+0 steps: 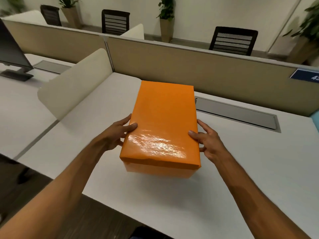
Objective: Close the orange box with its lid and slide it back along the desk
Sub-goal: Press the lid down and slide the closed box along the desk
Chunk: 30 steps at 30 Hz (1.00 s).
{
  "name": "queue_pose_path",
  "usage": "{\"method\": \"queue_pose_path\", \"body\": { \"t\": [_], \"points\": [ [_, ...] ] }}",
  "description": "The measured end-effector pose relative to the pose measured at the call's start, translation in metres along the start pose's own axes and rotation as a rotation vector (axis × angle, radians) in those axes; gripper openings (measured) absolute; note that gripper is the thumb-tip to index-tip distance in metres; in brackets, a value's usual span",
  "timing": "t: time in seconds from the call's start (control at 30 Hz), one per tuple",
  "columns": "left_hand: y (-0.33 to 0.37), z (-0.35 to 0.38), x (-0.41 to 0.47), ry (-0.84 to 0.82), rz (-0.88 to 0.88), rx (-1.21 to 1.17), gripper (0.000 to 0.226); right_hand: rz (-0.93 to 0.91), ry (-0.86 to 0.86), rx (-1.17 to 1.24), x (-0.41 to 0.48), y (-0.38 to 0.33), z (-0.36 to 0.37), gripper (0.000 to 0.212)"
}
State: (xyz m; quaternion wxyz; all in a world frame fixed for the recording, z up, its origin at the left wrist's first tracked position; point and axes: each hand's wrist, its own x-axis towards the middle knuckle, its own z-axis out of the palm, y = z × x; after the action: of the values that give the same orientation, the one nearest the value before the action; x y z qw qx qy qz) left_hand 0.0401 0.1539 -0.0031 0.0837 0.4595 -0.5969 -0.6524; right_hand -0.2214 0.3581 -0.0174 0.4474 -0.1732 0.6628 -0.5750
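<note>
An orange box (156, 170) stands on the white desk (241, 178), its glossy orange lid (164, 121) seated on top and covering it fully. The box lies lengthwise, its far end close to the tan partition. My left hand (119, 133) presses the lid's left edge, thumb on top and fingers down the side. My right hand (207, 142) grips the right edge the same way. Both hands sit toward the near half of the box.
A tan partition (189, 66) runs along the desk's back. A grey cable tray (236, 112) lies behind and right of the box. A cream divider (76, 83) stands to the left, with a monitor (12, 49) on the neighbouring desk. Office chairs and potted plants stand beyond.
</note>
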Motion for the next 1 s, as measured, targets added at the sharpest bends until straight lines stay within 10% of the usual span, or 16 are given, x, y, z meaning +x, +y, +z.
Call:
{"method": "queue_pose_path", "body": {
  "t": [1.0],
  "points": [
    [0.054, -0.302, 0.198, -0.018, -0.035, 0.034, 0.059, 0.014, 0.1, 0.049, 0.203, -0.04, 0.29, 0.078]
  ]
}}
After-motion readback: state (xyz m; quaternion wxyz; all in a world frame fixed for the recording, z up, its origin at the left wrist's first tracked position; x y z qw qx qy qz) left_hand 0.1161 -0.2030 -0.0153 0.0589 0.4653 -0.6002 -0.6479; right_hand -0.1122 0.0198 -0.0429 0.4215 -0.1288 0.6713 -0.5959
